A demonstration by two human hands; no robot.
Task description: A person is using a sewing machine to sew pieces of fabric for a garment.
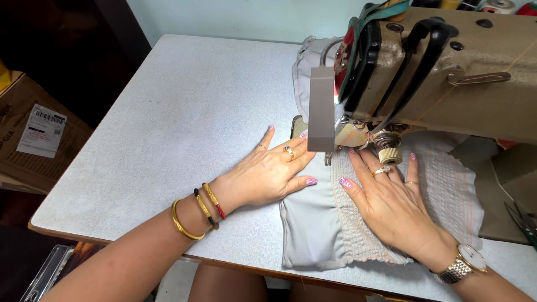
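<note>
Head view: feeding a grey smocked fabric panel [391,207] under the presser foot of an industrial sewing machine [447,67]. I keep my left hand [268,170] flat, its fingers [291,154] spread, partly on the smooth grey edge of the panel and partly on the bare tabletop [168,123]. My right hand [391,201] lies palm-down on the gathered, ribbed band, fingers [361,168] spread; neither hand pinches anything. To do this step well, I judge that both palms should hold the cloth taut and level, guiding it straight while keeping fingertips out of the needle's line. The panel lies beneath both hands, its far edge running under the foot just beyond my fingertips, its near edge close to the tabletop's front rim.
</note>
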